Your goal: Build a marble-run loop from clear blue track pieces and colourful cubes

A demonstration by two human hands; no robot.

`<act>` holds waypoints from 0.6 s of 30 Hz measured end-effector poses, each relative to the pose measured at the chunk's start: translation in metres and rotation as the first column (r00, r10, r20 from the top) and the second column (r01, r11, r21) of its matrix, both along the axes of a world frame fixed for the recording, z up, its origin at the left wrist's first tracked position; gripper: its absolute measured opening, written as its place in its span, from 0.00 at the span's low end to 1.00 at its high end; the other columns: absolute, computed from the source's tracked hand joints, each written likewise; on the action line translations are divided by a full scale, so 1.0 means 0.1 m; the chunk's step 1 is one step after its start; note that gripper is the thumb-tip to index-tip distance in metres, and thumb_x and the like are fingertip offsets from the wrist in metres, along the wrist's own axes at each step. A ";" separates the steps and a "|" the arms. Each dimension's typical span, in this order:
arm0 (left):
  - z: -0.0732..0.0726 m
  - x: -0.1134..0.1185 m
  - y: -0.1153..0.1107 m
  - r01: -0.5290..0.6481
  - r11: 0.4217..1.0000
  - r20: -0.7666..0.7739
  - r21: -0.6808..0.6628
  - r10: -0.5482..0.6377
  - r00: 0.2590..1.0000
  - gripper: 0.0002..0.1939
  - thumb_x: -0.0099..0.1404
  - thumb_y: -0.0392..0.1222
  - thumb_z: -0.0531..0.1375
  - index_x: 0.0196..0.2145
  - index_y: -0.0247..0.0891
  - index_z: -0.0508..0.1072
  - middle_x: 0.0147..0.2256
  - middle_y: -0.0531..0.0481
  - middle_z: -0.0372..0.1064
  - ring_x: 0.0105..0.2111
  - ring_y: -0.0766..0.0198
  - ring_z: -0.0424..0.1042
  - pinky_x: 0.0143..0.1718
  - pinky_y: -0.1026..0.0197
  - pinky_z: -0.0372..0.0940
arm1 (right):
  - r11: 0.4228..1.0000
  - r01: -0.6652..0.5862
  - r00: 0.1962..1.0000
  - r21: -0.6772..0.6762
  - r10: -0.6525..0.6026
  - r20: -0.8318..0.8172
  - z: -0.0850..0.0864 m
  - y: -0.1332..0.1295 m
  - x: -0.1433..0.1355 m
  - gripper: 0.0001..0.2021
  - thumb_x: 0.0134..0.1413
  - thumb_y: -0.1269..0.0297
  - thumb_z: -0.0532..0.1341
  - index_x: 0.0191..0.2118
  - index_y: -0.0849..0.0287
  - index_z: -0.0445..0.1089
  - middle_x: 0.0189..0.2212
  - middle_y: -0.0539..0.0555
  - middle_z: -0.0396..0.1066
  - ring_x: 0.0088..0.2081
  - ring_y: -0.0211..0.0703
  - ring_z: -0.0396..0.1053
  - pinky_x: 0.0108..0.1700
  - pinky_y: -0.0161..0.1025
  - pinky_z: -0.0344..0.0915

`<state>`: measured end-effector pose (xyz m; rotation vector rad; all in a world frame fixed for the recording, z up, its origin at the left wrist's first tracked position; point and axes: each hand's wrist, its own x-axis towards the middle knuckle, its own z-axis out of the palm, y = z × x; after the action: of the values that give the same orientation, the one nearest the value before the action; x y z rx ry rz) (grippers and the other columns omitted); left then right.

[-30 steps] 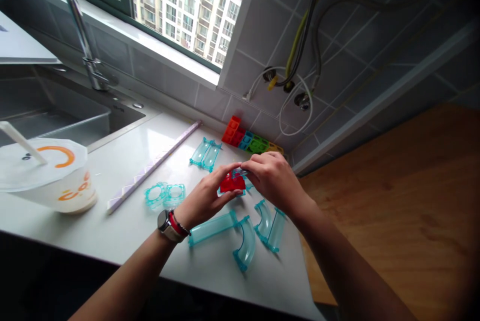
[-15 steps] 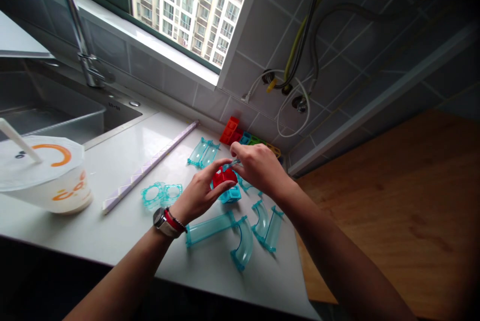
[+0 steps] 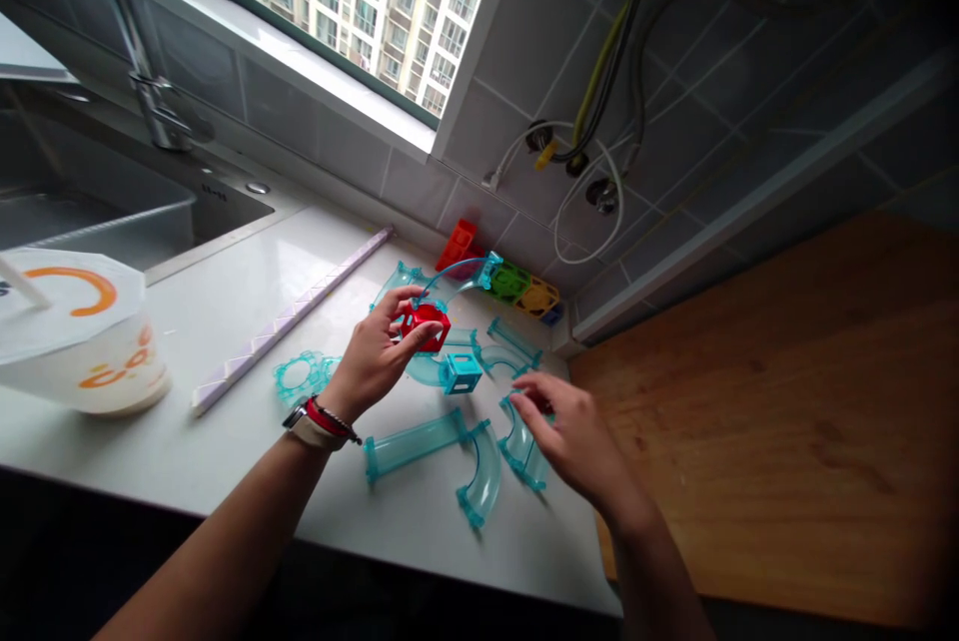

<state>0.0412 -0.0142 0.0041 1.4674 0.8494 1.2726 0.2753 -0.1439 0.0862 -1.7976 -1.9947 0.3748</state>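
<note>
My left hand [image 3: 382, 346] is closed around a red cube block [image 3: 426, 325] with openings in its sides. A curved clear teal track piece [image 3: 465, 267] reaches from the top of the red block toward the wall. Just right of the held block stands a teal cube block [image 3: 463, 373], with more clear track pieces behind it. My right hand [image 3: 565, 421] has its fingers bent and apart, holding nothing I can see. It hovers at a curved teal track piece [image 3: 516, 441]; some fingertips are hidden.
In front lie a straight teal track [image 3: 416, 446] and another curved track [image 3: 483, 481]. Coloured blocks [image 3: 509, 284] line the wall. On the left are clear teal ring pieces [image 3: 300, 376], a long pale strip [image 3: 292, 321], a drink cup [image 3: 82, 331] and the sink [image 3: 165, 232].
My right hand has let go of the piece at the red block and moved right and nearer. The curved track now shows on the red block, which my left hand has shifted slightly left.
</note>
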 end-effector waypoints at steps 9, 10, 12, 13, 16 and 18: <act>-0.01 -0.01 0.02 -0.074 0.997 0.103 -0.039 0.077 0.992 0.31 0.64 0.58 0.67 0.58 0.39 0.67 0.48 0.41 0.74 0.39 0.57 0.79 0.38 0.58 0.77 | 0.968 -0.102 0.977 -0.228 0.141 0.161 -0.64 -0.62 0.08 0.27 0.58 0.79 0.60 0.58 0.43 0.71 0.62 0.57 0.66 0.52 0.53 0.75 0.52 0.48 0.75; 0.00 -0.01 0.02 -0.077 0.996 0.124 -0.043 0.082 0.989 0.31 0.64 0.58 0.67 0.58 0.39 0.67 0.47 0.42 0.74 0.38 0.58 0.79 0.37 0.59 0.76 | 0.966 -0.117 0.973 -0.232 0.158 0.167 -0.67 -0.63 0.09 0.27 0.57 0.79 0.61 0.57 0.43 0.72 0.63 0.57 0.64 0.53 0.54 0.75 0.53 0.49 0.74; 0.00 -0.02 0.03 -0.079 0.995 0.158 -0.055 0.087 0.984 0.32 0.64 0.58 0.67 0.58 0.39 0.67 0.46 0.43 0.74 0.37 0.60 0.79 0.36 0.61 0.75 | 0.960 -0.141 0.969 -0.241 0.183 0.165 -0.75 -0.65 0.09 0.25 0.55 0.80 0.63 0.53 0.45 0.75 0.63 0.57 0.64 0.53 0.54 0.74 0.53 0.49 0.74; 0.00 -0.02 0.03 -0.079 0.995 0.168 -0.063 0.089 0.982 0.31 0.64 0.58 0.68 0.58 0.38 0.67 0.46 0.43 0.74 0.36 0.60 0.79 0.35 0.61 0.75 | 0.960 -0.154 0.968 -0.235 0.194 0.158 -0.79 -0.65 0.09 0.22 0.55 0.80 0.63 0.50 0.46 0.76 0.62 0.56 0.66 0.51 0.52 0.75 0.52 0.47 0.74; 0.01 -0.02 0.03 -0.081 0.994 0.185 -0.074 0.094 0.978 0.31 0.64 0.58 0.68 0.57 0.38 0.67 0.45 0.44 0.74 0.36 0.61 0.79 0.35 0.62 0.75 | 0.965 -0.200 0.967 -0.168 0.222 0.125 -0.91 -0.65 0.11 0.17 0.56 0.81 0.62 0.40 0.49 0.78 0.56 0.55 0.71 0.46 0.48 0.74 0.48 0.44 0.74; 0.02 -0.01 0.02 -0.072 0.995 0.196 -0.065 0.083 0.977 0.31 0.64 0.58 0.68 0.56 0.38 0.67 0.44 0.44 0.75 0.36 0.60 0.79 0.36 0.61 0.75 | 0.968 -0.226 0.970 -0.113 0.235 0.066 -0.91 -0.66 0.13 0.14 0.57 0.79 0.62 0.38 0.49 0.78 0.53 0.55 0.73 0.45 0.48 0.73 0.45 0.44 0.74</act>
<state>0.0399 -0.0118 0.0056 1.2485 0.8096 1.4149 0.2880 -0.2094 -0.0052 -1.6665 -2.2877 0.4945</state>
